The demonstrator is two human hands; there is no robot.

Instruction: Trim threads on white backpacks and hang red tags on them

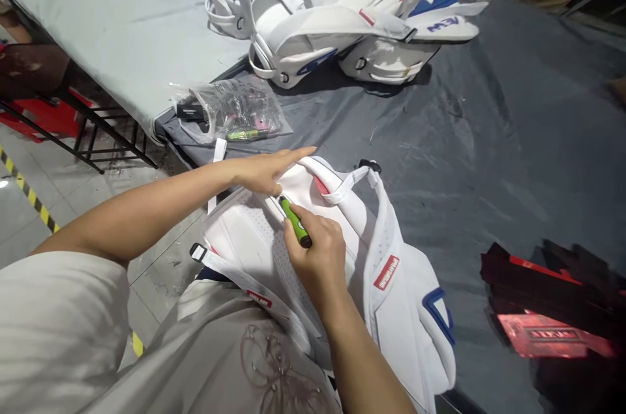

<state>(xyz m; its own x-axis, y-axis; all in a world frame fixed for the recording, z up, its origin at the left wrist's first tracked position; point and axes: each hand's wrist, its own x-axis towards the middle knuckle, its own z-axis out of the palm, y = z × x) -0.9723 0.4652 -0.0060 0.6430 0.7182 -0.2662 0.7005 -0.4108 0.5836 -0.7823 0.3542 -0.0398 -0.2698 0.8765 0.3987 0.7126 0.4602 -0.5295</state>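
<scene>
Dark plastic sheeting (489, 140) covers the worktable, and a paler grey cloth (122, 29) covers the table butted against it at ten o'clock. Lying at the near edge, right in front of the person, is a white backpack (391, 283) with its strap side up, its lower part hanging over the table edge toward the person's lap. The left hand (267, 169) lies flat and open on the bag's top, fingers straight and pointing toward two o'clock, seemingly pressing the fabric taut rather than gripping anything. The right hand (317, 257) is closed around a green pen-like tool (295, 221), whose tip points toward eleven o'clock and meets the bag just beside the left palm, so the flat hand likely steadies the spot being worked. At twelve o'clock, well apart, a pile of white backpacks (337, 10) rests on the sheeting; at eleven o'clock a clear plastic bag of small items (235, 111) sits near the seam between the two tables. A reddish reflection (548, 316) shows at four o'clock. Open sheeting spreads from one to three o'clock, leaving free room there, while the table edge at seven o'clock drops to a tiled floor (39, 179) with yellow-black tape.
</scene>
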